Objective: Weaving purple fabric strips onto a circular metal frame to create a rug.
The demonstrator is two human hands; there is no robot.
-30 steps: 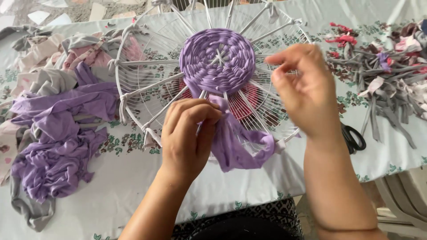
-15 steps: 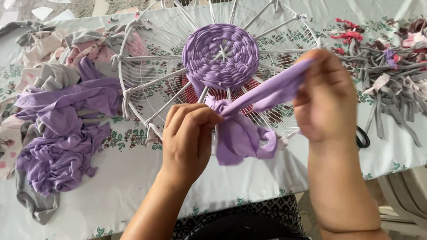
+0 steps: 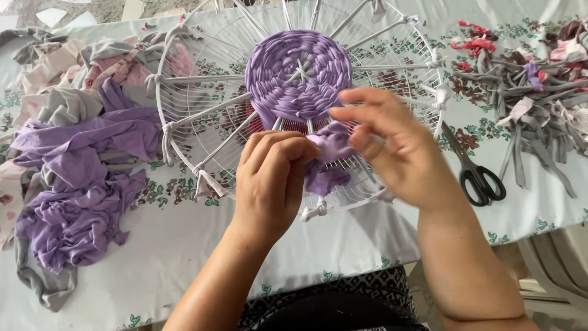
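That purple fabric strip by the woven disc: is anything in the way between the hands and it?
Nothing visible. The left hand and the right hand both have their fingers on the purple fabric strip, which sits just below the woven purple disc on the white wire frame.

Both hands, left hand [image 3: 269, 184] and right hand [image 3: 398, 150], apparently pinch a purple fabric strip [image 3: 327, 162].
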